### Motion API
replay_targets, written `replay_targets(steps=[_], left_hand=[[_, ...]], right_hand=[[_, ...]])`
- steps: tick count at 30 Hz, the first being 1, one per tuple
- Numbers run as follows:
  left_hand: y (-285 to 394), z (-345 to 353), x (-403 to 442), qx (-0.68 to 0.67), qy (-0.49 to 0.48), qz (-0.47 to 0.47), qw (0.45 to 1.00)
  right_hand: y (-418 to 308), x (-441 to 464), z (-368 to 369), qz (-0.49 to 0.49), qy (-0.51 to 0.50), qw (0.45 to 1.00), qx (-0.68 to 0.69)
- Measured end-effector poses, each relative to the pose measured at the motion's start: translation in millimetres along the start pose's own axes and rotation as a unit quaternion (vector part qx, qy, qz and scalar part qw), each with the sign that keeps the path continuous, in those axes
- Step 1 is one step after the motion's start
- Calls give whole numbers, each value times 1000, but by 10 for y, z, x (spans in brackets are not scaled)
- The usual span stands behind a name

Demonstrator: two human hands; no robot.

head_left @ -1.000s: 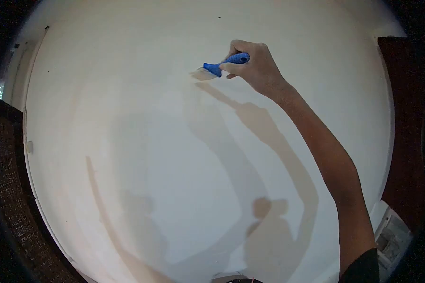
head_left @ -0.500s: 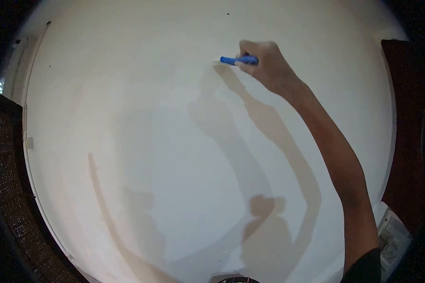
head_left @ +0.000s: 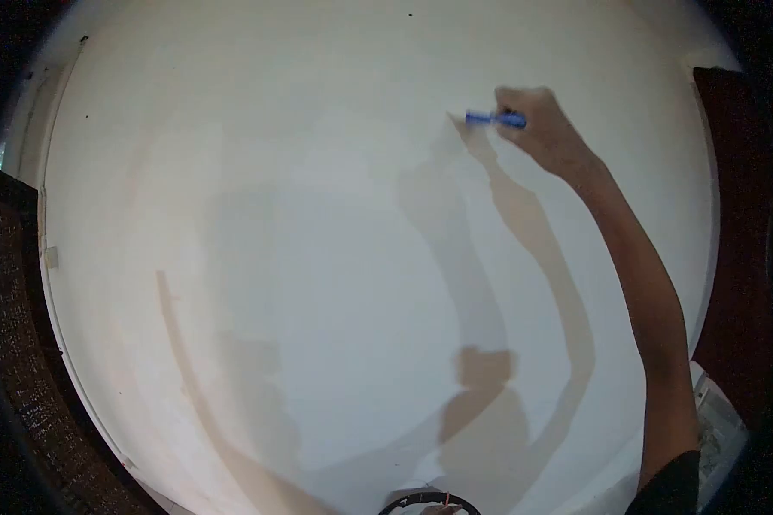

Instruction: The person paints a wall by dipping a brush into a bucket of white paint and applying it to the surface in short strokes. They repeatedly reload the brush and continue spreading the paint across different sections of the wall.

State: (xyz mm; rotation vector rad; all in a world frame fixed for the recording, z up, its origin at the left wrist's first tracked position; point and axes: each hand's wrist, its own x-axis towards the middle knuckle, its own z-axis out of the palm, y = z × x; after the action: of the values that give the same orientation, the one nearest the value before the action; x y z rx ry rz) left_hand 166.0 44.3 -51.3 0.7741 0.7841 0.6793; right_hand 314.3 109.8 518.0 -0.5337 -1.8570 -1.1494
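My right hand (head_left: 541, 129) is raised at the upper right, its fingers closed round a blue-handled tool (head_left: 495, 119). The tool points left, towards the pale wall (head_left: 335, 257). Motion blur smears its far end, so its exact kind is unclear. On the wall just below, the shadows of the hand and tool nearly meet the tool's tip. My left hand does not show clearly anywhere in the view.
At the bottom edge is part of a round black rim (head_left: 429, 495) with pale material inside. A dark woven panel (head_left: 17, 343) stands at the left. A dark brown panel (head_left: 741, 240) and a whitish container (head_left: 720, 429) are at the right.
My right hand has moved to the right and slightly down across the wall, carrying the blue-handled tool. More of the black rim shows at the bottom.
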Motion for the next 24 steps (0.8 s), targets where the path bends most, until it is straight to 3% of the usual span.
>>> replay_targets(steps=[1, 3, 4, 6, 10, 12, 13, 15, 19, 21, 22, 24], left_hand=[[-37, 11, 18, 2, 0, -1, 1000], [-32, 12, 36, 6, -3, 1, 1000], [-47, 12, 62, 8, -3, 2, 1000], [-126, 73, 142, 12, -2, 2, 1000], [-217, 147, 235, 24, -2, 3, 1000], [-246, 178, 272, 26, 0, 7, 1000], [-253, 201, 299, 29, 1, 10, 1000], [-258, 239, 355, 37, 5, 15, 999], [-344, 474, 581, 48, 6, 29, 998], [-275, 667, 756, 58, 0, 46, 997], [-195, 762, 853, 64, -4, 59, 996], [-81, 923, 989, 74, -5, 77, 994]], right_hand=[[0, -62, -18, 3, -1, 1000, -2], [-26, -101, -39, 131, -92, 968, 194], [-19, -152, -42, 132, -92, 968, 192], [67, -316, -67, -15, -15, 998, 52], [293, -438, -175, 7, -86, 995, 51], [450, -446, -237, 42, 13, 999, -6], [538, -459, -243, 43, 15, 999, -7], [713, -502, -276, 156, -81, 973, 149], [1029, -622, -610, 133, 16, 986, 104], [1392, -752, -483, 14, -40, 997, -63], [1429, -786, -504, 95, -75, 988, 95], [1432, -805, -640, 88, -15, 992, 84]])
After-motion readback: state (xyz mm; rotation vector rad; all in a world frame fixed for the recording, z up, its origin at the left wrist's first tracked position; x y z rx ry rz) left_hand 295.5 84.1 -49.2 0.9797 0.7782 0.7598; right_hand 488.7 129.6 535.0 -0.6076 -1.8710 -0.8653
